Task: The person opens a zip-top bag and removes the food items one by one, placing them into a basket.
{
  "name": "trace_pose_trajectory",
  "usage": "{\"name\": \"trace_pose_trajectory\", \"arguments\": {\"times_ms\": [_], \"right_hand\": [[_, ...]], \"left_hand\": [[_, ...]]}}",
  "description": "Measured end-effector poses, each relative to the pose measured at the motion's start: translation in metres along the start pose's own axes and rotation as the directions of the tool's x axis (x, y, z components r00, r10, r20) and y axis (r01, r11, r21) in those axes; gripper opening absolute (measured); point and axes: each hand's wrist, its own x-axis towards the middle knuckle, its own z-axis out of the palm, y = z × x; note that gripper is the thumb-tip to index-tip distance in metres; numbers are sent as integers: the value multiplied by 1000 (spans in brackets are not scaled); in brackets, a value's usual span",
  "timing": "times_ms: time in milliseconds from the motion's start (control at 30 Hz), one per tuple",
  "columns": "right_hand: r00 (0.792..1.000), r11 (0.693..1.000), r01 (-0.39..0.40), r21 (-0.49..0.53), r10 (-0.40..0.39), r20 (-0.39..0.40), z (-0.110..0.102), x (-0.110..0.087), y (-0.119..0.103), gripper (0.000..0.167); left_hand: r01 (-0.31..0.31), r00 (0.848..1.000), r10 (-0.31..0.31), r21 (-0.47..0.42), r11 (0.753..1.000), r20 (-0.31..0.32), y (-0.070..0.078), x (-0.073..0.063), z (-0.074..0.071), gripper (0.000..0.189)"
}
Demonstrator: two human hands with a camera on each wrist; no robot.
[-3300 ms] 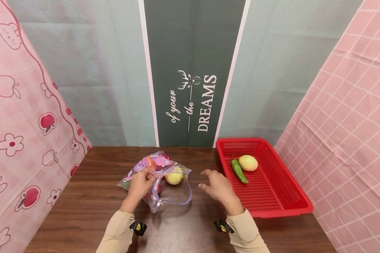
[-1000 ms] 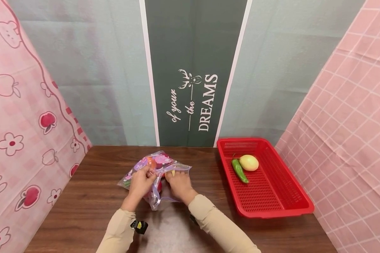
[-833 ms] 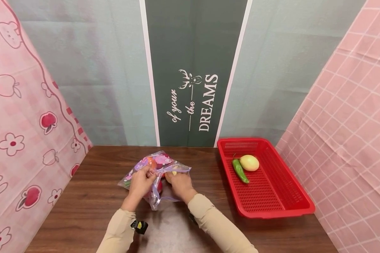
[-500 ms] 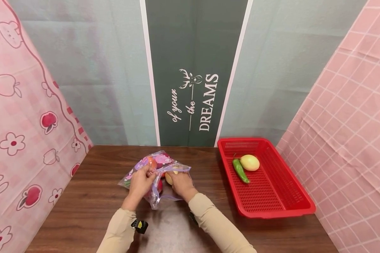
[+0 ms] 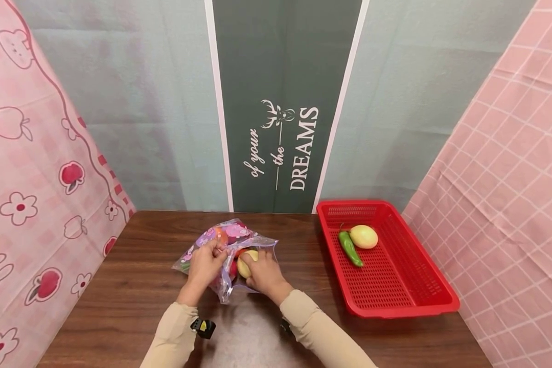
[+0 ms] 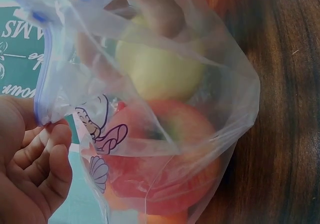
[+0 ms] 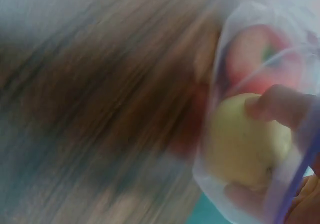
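Note:
On the table lies a clear zip bag [image 5: 236,234] with pink and purple print, its purple-edged mouth spread apart. My left hand [image 5: 205,266] pinches the bag's rim between thumb and fingers. Inside the bag's mouth, my right hand [image 5: 268,276] holds a yellow apple [image 5: 247,264], thumb on top in the right wrist view. A red apple [image 6: 165,169] sits against the yellow apple [image 6: 160,69] in the left wrist view. Deeper in the bag, an orange round thing [image 5: 221,236] shows through the film. Part of the yellow apple is hidden by my right hand.
To the right stands a red perforated basket [image 5: 372,289] with a green chili pepper [image 5: 350,249] and a pale yellow oval fruit [image 5: 364,236] in it. The wooden table [image 5: 133,286] ends at a printed cloth backdrop [image 5: 276,66], with pink curtains on both sides.
My right hand has moved left from beside the basket into the bag and taken hold of the yellow apple, which has shifted slightly toward me. The left hand keeps its pinch on the rim.

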Motion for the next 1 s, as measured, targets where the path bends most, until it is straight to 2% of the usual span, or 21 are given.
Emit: {"name": "trace_pose_trajectory", "arguments": {"times_ms": [200, 467, 600, 800, 1000], "right_hand": [[999, 999, -3, 33, 4, -46, -8, -4, -1, 61], [1000, 997, -4, 74, 3, 13, -15, -12, -4, 62], [1000, 993, -7, 115, 6, 7, -20, -16, -2, 61], [1000, 971, 9, 239, -3, -23, -40, -22, 8, 60], [999, 962, 17, 274, -26, 28, -55, -25, 13, 57]], "left_hand": [[19, 1000, -19, -5, 1000, 12, 2, 0, -2, 12], [-1, 1000, 1, -4, 1000, 9, 2, -2, -1, 12], [-4, 1000, 4, -1, 1000, 5, 1, -3, -1, 14], [18, 1000, -18, -18, 1000, 16, 3, -4, 0, 11], [21, 1000, -20, -15, 1000, 24, 3, -5, 0, 12]]}}
